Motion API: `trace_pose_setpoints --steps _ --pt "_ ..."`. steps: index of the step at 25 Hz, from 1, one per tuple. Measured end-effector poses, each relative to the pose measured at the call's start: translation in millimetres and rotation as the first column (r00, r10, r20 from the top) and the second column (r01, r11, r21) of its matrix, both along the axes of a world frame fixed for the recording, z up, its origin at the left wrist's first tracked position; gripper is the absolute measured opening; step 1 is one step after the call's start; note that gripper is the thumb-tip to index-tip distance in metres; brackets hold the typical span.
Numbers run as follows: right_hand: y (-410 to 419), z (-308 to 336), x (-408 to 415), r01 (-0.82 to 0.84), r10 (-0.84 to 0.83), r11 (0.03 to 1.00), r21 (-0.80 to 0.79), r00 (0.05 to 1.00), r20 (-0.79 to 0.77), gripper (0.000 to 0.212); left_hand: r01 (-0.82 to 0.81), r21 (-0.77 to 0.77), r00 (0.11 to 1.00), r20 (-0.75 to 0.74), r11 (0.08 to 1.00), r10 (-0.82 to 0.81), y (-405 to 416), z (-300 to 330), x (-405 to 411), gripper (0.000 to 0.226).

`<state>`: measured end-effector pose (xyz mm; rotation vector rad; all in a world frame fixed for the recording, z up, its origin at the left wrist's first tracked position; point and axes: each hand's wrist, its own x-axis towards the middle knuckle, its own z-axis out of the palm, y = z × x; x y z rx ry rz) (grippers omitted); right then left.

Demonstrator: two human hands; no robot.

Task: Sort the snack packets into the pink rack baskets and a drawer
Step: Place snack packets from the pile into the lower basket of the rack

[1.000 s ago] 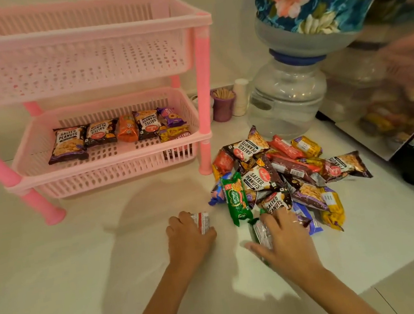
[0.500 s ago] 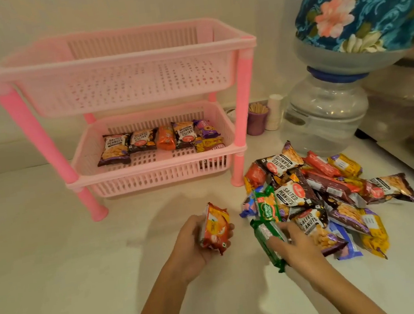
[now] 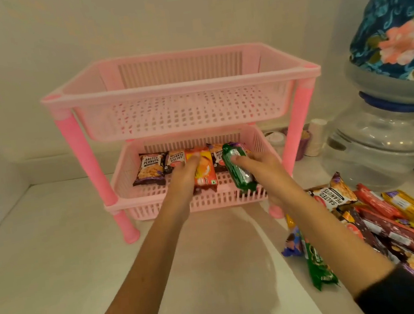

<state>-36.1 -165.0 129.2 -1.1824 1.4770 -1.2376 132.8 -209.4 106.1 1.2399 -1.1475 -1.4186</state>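
Green packet (image 3: 237,169) under right-hand fingers (image 3: 240,161)

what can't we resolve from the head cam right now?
- Drawer: not in the head view at all.
- Packets at the right of the lower basket: hidden behind the green packet and right hand.
- Left hand fingertips: blurred against the orange packet, so the grip is unclear.
- Loose pile: cut off by the right and bottom edges, count unknown.
- Cups behind the rack leg: too small and partly blocked.
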Motion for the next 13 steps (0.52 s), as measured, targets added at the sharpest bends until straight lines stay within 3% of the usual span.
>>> trace_pose_setpoints --steps 2,4,6,8,10,13 --pt "-40 9 1 0.024 -0.024 1.000 -0.004 0.996 -0.087 0.017 0.005 0.021 0.996 0.094 1.000 -0.007 -42 7 3 0.027" --pt "-76 9 2 0.024 -0.006 0.998 0.057 0.953 -0.302 0.024 0.066 0.062 0.970 0.231 0.996 -0.079 -77 2 5 0.024" --pt "-108 -4 3 0.008 0.069 0.991 0.136 0.832 -0.550 0.027 0.159 0.174 0.893 0.395 0.972 -0.217 -101 -8 4 0.031" --pt "-129 -21 7 -0.011 0.157 0.979 0.205 0.681 -0.716 0.045 0.231 0.293 0.781 0.513 0.928 -0.357 -113 -17 2 0.031" --pt "-142 -36 13 -0.020 0.226 0.966 0.257 0.540 -0.811 0.055 0.267 0.374 0.713 0.543 0.888 -0.443 -121 -24 -1 0.034" --pt "-152 -44 16 -0.022 0.293 0.950 0.311 0.405 -0.866 0.045 0.299 0.380 0.678 0.561 0.875 -0.475 -127 -28 -2 0.040"
